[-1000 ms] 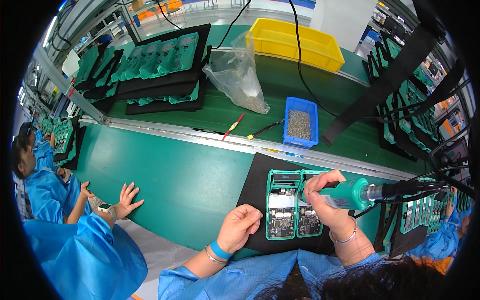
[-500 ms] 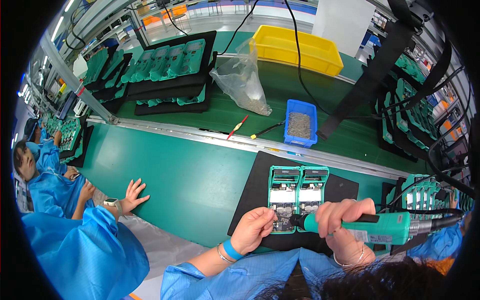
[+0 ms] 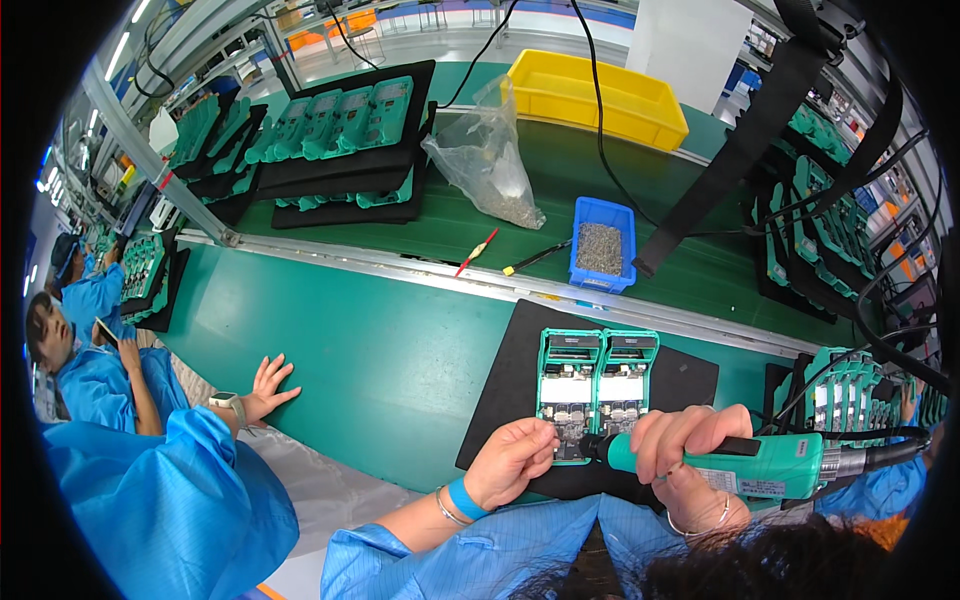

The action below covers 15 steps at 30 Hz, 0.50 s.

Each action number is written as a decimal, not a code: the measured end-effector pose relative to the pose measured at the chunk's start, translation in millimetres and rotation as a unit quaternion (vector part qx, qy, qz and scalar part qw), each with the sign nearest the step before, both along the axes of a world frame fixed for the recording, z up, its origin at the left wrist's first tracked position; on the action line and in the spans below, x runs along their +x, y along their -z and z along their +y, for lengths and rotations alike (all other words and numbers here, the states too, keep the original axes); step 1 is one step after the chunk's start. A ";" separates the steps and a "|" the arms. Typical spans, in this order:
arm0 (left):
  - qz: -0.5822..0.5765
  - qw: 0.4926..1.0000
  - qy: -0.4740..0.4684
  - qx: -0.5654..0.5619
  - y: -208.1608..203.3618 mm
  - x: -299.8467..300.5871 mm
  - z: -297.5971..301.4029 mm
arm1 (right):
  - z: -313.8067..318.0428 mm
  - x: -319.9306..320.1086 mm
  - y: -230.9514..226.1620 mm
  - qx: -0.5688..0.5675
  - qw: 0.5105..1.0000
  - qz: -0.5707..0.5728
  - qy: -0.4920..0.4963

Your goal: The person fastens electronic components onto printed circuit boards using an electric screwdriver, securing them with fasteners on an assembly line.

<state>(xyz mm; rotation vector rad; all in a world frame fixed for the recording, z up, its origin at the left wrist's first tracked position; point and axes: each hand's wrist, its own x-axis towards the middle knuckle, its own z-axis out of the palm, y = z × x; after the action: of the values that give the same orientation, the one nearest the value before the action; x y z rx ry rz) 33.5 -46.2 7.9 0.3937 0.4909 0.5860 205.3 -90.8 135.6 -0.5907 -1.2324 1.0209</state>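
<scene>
My right hand (image 3: 690, 450) is wrapped around a green electric screwdriver (image 3: 770, 466), held nearly level. Its dark tip lies over the lower part of the left one of two open green housings (image 3: 570, 388), which carry circuit boards and white parts. Beside that tip, my left hand (image 3: 512, 462) has thumb and fingers pinched together at the housing's lower left edge. Whatever is between those fingertips is too small or hidden to make out. Both housings lie side by side on a black foam sheet (image 3: 500, 400).
Behind the metal rail stand a blue bin of screws (image 3: 601, 250), a plastic bag (image 3: 490, 165) and a yellow tray (image 3: 600, 100). Stacked green housings (image 3: 340, 120) sit at the far left, more at right. A co-worker's hand (image 3: 266, 390) rests on the table; black cables hang overhead.
My left hand has shifted slightly right, and the screwdriver's body has dipped a little. At far left, a person now holds up a flat dark object.
</scene>
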 end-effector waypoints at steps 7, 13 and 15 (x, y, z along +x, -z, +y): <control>-0.009 0.999 0.036 -0.011 3.9 -3.9 3.6 | 10.7 -2.9 4.4 -0.029 1.000 0.002 -0.008; 0.055 0.996 -0.077 -0.002 1.4 -22.5 6.1 | 46.0 -9.2 27.9 0.010 0.994 -0.090 0.057; 0.041 0.983 -0.176 -0.012 8.2 -25.6 8.5 | 54.2 -12.3 38.9 0.002 0.995 -0.082 0.052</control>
<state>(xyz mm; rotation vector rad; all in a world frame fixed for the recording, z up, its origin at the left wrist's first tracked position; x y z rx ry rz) 7.9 -37.7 -0.4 0.3104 0.6532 0.9074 192.9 -36.6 96.7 -0.7397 -1.3317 0.8962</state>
